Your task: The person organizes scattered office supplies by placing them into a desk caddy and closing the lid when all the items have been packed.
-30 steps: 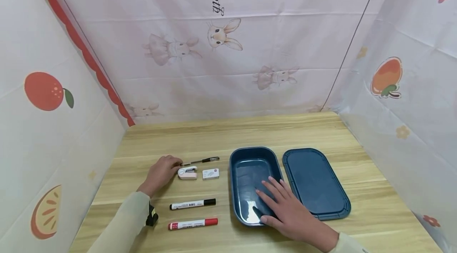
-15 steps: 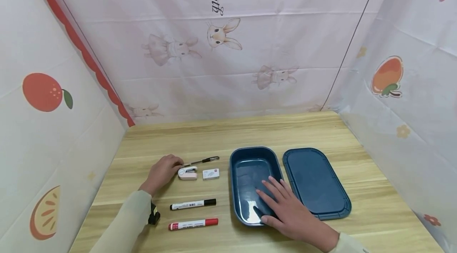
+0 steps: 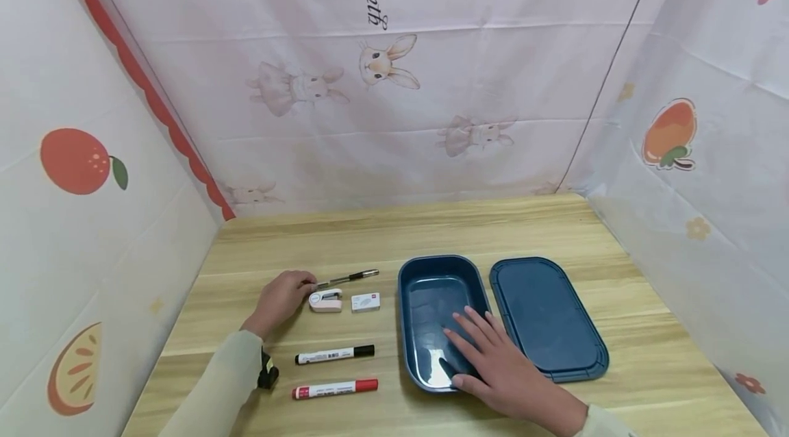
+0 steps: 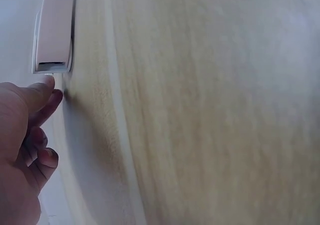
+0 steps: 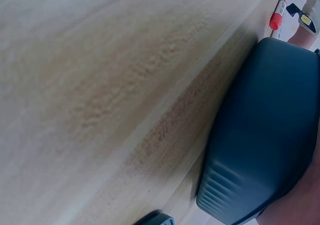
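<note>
In the head view my left hand [image 3: 282, 300] is at the left end of a black gel pen [image 3: 348, 279], thumb and forefinger pinching its tip. A pink and white mini stapler [image 3: 325, 300] lies just in front of those fingers; the left wrist view shows its end [image 4: 54, 40] close to the thumb, while the pen is out of sight there. My right hand [image 3: 502, 368] rests with spread, straight fingers over the near right rim of a deep blue plastic box [image 3: 403, 334]. The right wrist view shows that box's outer wall [image 5: 270, 125].
Right of the box lies its flat blue lid [image 3: 551, 314]. A small white box [image 3: 366, 302] sits beside the stapler. Closer to me are a black marker [image 3: 335, 354] and a red marker [image 3: 335, 389], lying side by side on the wooden table [image 3: 394, 228]. Printed cloth walls surround the table.
My left fingers and the pen's left end have shifted very slightly. The right hand, the box and the other items stay where they were, apart from a small sway of the view.
</note>
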The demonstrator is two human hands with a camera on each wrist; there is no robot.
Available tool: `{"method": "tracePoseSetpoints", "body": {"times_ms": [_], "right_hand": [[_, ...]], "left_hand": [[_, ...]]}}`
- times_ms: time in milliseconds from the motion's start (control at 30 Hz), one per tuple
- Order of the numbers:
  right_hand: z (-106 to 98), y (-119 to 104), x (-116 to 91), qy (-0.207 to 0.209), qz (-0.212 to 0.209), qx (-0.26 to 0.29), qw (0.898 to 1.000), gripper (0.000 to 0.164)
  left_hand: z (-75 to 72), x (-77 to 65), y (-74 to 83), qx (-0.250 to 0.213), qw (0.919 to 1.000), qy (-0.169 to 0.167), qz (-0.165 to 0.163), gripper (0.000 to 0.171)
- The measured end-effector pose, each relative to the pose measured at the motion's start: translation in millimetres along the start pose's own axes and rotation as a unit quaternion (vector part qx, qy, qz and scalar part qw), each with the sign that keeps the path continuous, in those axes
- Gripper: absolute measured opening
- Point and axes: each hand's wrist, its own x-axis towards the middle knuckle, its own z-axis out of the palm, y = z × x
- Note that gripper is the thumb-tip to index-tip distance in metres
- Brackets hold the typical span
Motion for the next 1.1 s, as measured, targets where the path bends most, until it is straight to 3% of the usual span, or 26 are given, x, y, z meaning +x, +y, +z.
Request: {"method": "tracePoseSetpoints", "body": {"times_ms": [167,433,667,1100], "right_hand": [[2,2,-1,0.002,0.003,-0.008,1.0,0.065],[4,2,-1,0.011,-0.003,-0.008,1.0,0.065],[5,2,-2,-0.004,0.004,-0.013,1.0,0.065],[4,2,-1,0.016,-0.002,-0.02,1.0,0.066]], "left_hand": [[-3.1,0.2,2.1,-0.015,0.9998,0.005,-0.006,0.01],[-10.3,-0.3,-0.6,-0.085,0.9957,0.008,-0.037,0.015],[-15.4,-3.9,1.6,-0.119,0.9915,0.02,-0.048,0.016],[-27.2,-5.4,10.9,-0.234,0.9649,0.048,-0.109,0.025]]}}
